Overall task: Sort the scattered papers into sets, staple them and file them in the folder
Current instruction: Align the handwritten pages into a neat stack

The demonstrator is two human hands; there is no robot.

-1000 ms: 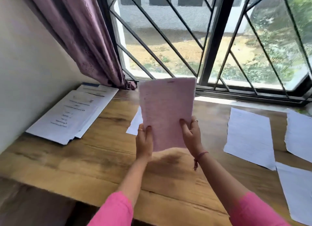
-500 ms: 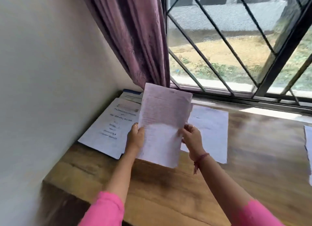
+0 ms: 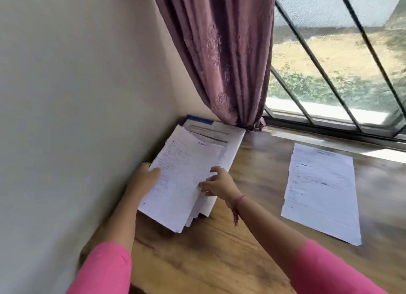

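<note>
A handwritten white sheet (image 3: 178, 179) lies slanted on top of a stack of papers (image 3: 222, 144) in the table's far left corner by the wall. My left hand (image 3: 145, 177) grips the sheet's left edge, thumb on top. At the sheet's right edge my right hand (image 3: 216, 184) pinches it, with a finger above and others below. A blue-edged folder or cover (image 3: 197, 119) peeks out from under the stack's far end. Another printed sheet (image 3: 318, 192) lies flat to the right on the wooden table (image 3: 241, 239).
The cream wall (image 3: 77, 118) runs close along the left of the stack. A mauve curtain (image 3: 224, 59) hangs down to the table behind the papers. A barred window (image 3: 340, 63) spans the back right.
The sheet, held upright in the air before, has come down and left onto the corner stack. Both hands moved with it, and my view swung left toward the wall.
</note>
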